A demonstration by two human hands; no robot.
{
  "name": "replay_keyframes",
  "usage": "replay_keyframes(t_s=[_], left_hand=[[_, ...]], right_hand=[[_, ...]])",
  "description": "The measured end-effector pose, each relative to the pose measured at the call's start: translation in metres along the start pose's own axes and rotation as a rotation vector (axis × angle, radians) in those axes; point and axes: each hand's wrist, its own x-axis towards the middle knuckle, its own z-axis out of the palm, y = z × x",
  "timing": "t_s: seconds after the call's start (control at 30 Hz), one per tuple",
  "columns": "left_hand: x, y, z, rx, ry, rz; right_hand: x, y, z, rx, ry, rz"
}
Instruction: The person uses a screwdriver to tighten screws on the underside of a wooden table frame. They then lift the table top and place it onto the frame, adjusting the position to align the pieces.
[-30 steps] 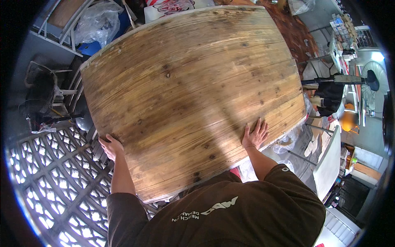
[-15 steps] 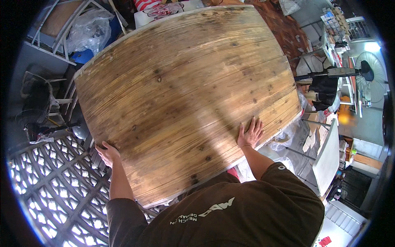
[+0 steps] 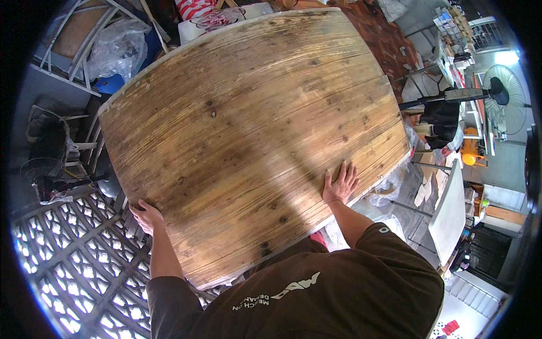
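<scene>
A large wooden tabletop (image 3: 254, 118), made of worn brown planks with dark knots and a pale edge, spreads in front of me. At its left edge is my left hand (image 3: 148, 216), closed round the rim, thumb on top and the other fingers partly hidden over the side. My right hand (image 3: 342, 183) lies flat on the planks near the right front edge, fingers spread, holding nothing. What supports the tabletop is hidden beneath it.
A patterned openwork block wall (image 3: 73, 254) is at lower left, with a dark chair (image 3: 51, 138) above it. Clear plastic bags (image 3: 118, 48) lie beyond the far left corner. To the right stand a fan (image 3: 502, 99), a pale board (image 3: 447, 214) and an orange object (image 3: 471, 148).
The whole scene has shifted slightly to the left in view. Both hands keep the same places on the tabletop, which shows no clear movement of its own.
</scene>
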Motion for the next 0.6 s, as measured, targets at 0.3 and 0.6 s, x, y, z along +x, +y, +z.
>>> replay_keyframes(t_s=[0.3,0.6], left_hand=[[-0.0036,0.0044,-0.005,0.022,-0.034,-0.017],[-0.0089,0.0094,-0.0115,0.002,-0.042,-0.012]], right_hand=[[0.0006,0.0006,-0.0006,-0.003,-0.009,-0.005],[0.0001,0.0,-0.0011,0.005,0.0,-0.008]])
